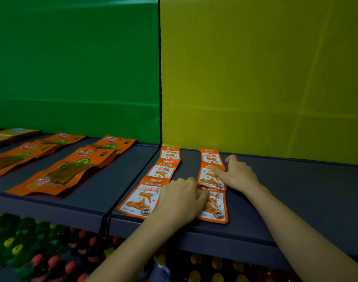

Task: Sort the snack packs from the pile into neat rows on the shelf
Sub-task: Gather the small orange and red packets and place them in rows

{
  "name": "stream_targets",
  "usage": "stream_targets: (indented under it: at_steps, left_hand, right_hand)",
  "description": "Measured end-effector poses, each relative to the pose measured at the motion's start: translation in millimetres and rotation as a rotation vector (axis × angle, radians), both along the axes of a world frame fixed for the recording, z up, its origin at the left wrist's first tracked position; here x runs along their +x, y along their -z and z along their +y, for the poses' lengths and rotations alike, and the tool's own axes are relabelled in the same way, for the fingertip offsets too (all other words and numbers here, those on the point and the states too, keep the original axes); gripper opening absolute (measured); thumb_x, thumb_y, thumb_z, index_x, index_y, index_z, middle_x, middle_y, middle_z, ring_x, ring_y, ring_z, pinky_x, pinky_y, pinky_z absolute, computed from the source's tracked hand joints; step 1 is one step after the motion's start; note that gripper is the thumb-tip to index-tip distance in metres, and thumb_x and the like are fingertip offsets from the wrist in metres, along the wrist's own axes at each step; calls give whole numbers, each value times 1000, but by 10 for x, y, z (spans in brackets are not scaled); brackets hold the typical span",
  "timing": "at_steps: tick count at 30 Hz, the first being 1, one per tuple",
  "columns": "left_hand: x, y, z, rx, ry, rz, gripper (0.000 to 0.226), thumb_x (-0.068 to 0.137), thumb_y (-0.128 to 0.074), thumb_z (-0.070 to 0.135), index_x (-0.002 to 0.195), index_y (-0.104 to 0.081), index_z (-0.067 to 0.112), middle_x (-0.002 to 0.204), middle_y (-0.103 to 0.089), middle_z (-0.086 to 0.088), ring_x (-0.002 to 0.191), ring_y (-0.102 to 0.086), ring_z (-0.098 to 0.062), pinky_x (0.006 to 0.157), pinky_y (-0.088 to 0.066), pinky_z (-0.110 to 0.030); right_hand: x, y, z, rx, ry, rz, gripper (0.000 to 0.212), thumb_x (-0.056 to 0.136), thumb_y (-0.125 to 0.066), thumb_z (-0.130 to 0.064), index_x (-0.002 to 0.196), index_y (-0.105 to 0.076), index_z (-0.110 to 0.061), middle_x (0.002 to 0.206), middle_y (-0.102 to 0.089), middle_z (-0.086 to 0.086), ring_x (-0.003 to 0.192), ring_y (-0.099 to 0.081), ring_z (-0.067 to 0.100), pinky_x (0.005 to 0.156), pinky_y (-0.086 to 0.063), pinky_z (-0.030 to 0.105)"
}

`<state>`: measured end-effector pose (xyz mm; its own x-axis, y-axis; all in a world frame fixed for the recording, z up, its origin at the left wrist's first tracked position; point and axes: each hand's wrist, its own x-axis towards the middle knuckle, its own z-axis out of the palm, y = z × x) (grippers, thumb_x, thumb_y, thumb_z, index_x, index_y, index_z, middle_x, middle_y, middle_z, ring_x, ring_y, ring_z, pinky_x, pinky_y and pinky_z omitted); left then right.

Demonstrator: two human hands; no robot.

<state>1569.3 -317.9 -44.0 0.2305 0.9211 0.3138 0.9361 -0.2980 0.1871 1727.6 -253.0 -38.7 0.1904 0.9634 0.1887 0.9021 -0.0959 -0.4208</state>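
Beneath the shelf lip, blurred bottles (17,249) with yellow and red caps are seen. On the dark matte shelf (296,190), 6 small flat glossy orange snack packs (141,198) are laid in 2 rows of 3, slightly overlapped front to back. The left hand (180,200) is rested palm down between the rows, fingers curled onto the front pack (216,208) of the right row; whether that pack is pinched cannot be told. The right hand (238,174) is held flat, fingers straight, pressed on the middle pack (209,179). Larger oblong orange pouches (62,171) are noted on the adjoining left section. A creased green panel (72,68) and a yellow panel (255,78) are set behind.
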Motion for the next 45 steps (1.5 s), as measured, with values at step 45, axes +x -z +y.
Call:
stream_targets:
  at_steps: [45]
  left_hand:
    - [-7494,1212,-3113,17,-1362,32,14,82,-62,39,90,-65,28,79,-67,13,60,-50,-5,45,-26,-11]
  right_hand:
    - [-7320,1021,-870,43,-1118,68,25,93,-46,-37,117,-52,-32,116,-56,-16,108,-52,6,85,-48,25]
